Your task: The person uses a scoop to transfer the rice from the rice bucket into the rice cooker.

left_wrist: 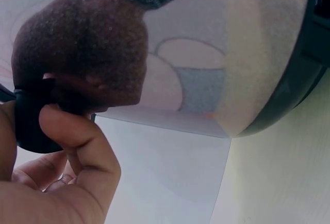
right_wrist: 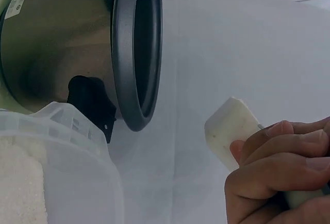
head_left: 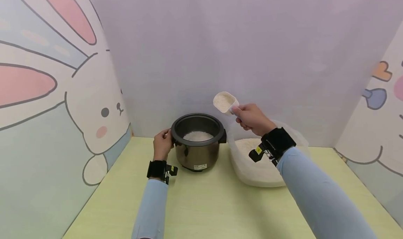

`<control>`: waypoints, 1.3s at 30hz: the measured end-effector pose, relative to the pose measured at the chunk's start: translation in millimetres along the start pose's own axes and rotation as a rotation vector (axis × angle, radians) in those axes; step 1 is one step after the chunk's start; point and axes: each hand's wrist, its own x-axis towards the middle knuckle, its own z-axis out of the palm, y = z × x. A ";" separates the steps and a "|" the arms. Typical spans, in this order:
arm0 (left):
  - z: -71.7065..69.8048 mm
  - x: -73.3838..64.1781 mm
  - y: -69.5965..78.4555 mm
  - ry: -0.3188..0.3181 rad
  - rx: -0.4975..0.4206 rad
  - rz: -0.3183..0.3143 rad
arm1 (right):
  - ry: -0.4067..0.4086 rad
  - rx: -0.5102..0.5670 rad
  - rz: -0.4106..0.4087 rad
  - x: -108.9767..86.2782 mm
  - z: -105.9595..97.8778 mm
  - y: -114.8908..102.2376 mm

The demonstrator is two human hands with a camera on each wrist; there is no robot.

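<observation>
My right hand (head_left: 253, 118) grips the handle of a white measuring scoop (head_left: 224, 102) filled with rice, raised above and to the right of a rice cooker (head_left: 198, 155). In the right wrist view the scoop (right_wrist: 229, 131) shows its pale outer side, with curled fingers round its handle. The cooker is dark and shiny, lidless, with a black rim; white rice (head_left: 198, 136) lies at its bottom. At the cooker's left side my left hand (head_left: 162, 145) pinches the black side handle (left_wrist: 35, 123) between thumb and fingers.
A translucent plastic tub (head_left: 242, 174) holding rice stands right of the cooker, partly under my right forearm. The pale yellow-green table (head_left: 201, 211) is backed by a light curtain (head_left: 252, 40). Panels with cartoon rabbits (head_left: 91, 116) stand at both sides.
</observation>
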 end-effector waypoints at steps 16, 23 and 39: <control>-0.1 -1.4 2.2 0.009 -0.019 -0.017 | 0.124 -0.239 -0.092 12.1 38.0 -1.5; 0.5 -1.5 0.3 0.010 -0.020 0.012 | 0.160 -0.322 -0.132 12.8 45.2 4.3; 2.2 -3.9 4.0 0.020 -0.023 -0.001 | 0.198 -0.480 -0.234 11.6 64.0 -0.3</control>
